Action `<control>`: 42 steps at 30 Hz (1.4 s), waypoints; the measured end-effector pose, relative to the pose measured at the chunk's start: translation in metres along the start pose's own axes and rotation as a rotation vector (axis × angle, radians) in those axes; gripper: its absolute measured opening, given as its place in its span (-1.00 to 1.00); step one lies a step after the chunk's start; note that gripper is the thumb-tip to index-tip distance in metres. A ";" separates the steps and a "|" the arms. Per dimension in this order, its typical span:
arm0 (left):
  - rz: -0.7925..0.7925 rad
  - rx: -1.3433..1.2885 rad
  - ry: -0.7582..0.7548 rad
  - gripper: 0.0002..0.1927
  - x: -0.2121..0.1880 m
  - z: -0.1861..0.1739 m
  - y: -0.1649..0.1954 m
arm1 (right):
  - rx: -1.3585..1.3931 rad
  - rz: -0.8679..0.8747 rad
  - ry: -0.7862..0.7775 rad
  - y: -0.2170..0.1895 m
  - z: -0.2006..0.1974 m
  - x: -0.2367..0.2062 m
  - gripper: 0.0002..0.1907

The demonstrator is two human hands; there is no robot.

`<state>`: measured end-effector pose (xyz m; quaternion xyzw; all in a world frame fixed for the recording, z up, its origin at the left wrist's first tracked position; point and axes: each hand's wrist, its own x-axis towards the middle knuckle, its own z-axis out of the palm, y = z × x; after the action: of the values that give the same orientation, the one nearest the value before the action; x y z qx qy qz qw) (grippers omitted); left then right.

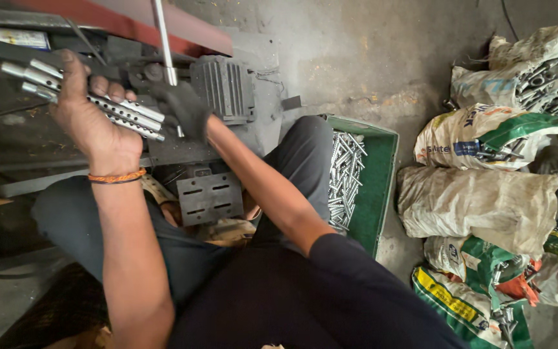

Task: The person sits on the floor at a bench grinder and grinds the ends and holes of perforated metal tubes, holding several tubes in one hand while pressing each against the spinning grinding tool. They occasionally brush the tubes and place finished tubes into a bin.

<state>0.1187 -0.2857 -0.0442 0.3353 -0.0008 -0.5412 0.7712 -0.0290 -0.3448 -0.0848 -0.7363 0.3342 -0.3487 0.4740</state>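
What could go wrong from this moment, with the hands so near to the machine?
1. The right hand, in a dark glove, sits at the machine below the metal lever; it might get pinched.
2. The left hand grips several perforated metal tubes loosely fanned; one may slip out.

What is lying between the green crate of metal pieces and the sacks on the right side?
In the head view, only a narrow strip of bare grey floor separates the green crate from the sacks; nothing lies on it.
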 end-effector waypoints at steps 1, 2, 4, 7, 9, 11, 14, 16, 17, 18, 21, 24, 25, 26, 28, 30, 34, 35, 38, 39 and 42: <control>0.006 0.000 -0.008 -0.65 0.000 0.000 0.000 | 0.370 0.334 0.008 0.002 0.004 -0.007 -0.85; 0.012 0.000 -0.020 -0.65 0.000 0.000 -0.002 | 0.744 0.661 0.008 0.004 0.005 -0.011 -0.74; 0.000 -0.005 0.001 -0.66 0.000 0.001 -0.003 | 0.415 0.531 -0.130 0.005 0.007 -0.023 -0.83; -0.008 0.005 0.002 -0.66 0.000 -0.001 -0.002 | -0.205 0.042 -0.210 0.001 0.015 -0.037 -0.89; -0.002 0.007 -0.007 -0.66 -0.001 -0.002 -0.002 | -0.045 0.135 -0.155 -0.003 0.019 -0.045 -0.82; 0.016 0.002 -0.021 -0.66 -0.003 -0.002 -0.003 | 0.731 0.735 -0.021 -0.005 0.020 -0.053 -0.70; 0.018 0.013 0.003 -0.66 -0.004 -0.001 -0.005 | 0.997 0.905 0.026 -0.002 0.018 -0.054 -0.64; 0.012 0.008 -0.009 -0.66 -0.004 0.003 -0.006 | 0.189 0.412 -0.197 0.001 0.016 -0.051 -0.82; 0.013 0.006 -0.011 -0.67 -0.005 0.004 -0.004 | -0.207 0.152 -0.299 0.001 0.017 -0.051 -0.90; 0.033 0.032 -0.011 -0.68 -0.006 0.006 -0.003 | -0.356 -0.058 -0.218 -0.003 0.017 -0.046 -0.94; 0.149 0.165 -0.031 -0.73 -0.012 0.013 -0.002 | 0.011 0.178 -0.165 -0.008 0.011 -0.047 -0.81; 0.442 0.490 -0.104 -0.73 -0.020 0.016 0.000 | 0.385 0.526 -0.143 -0.029 -0.013 -0.051 -0.66; 0.578 0.661 -0.138 -0.74 -0.023 0.015 0.004 | 0.428 0.584 -0.151 -0.038 -0.024 -0.054 -0.61; 0.709 0.833 -0.175 -0.75 -0.027 0.013 0.007 | 0.439 0.598 -0.157 -0.047 -0.031 -0.055 -0.56; 0.964 1.178 -0.266 -0.77 -0.032 0.009 0.014 | 0.478 0.608 -0.137 -0.067 -0.047 -0.063 -0.49; 1.160 1.385 -0.357 -0.73 -0.038 0.006 0.016 | 0.377 0.611 -0.185 -0.086 -0.060 -0.074 -0.52; 1.426 1.450 -0.511 -0.62 -0.046 0.006 0.010 | 0.024 0.467 -0.268 -0.107 -0.069 -0.089 -0.54; 1.454 1.468 -0.515 -0.63 -0.048 0.006 0.007 | 0.027 0.411 -0.272 -0.110 -0.070 -0.094 -0.49; 1.474 1.535 -0.466 -0.64 -0.052 0.002 0.001 | 0.078 0.282 -0.288 -0.119 -0.077 -0.125 -0.42; 1.469 1.549 -0.442 -0.64 -0.053 0.000 0.000 | 0.121 0.257 -0.297 -0.122 -0.079 -0.136 -0.45; 1.454 1.527 -0.374 -0.64 -0.050 -0.009 0.007 | 0.027 0.186 -0.296 -0.136 -0.095 -0.176 -0.53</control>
<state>0.1072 -0.2384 -0.0293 0.5598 -0.6570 0.1491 0.4824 -0.1796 -0.1995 0.0360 -0.7392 0.3227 -0.1954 0.5579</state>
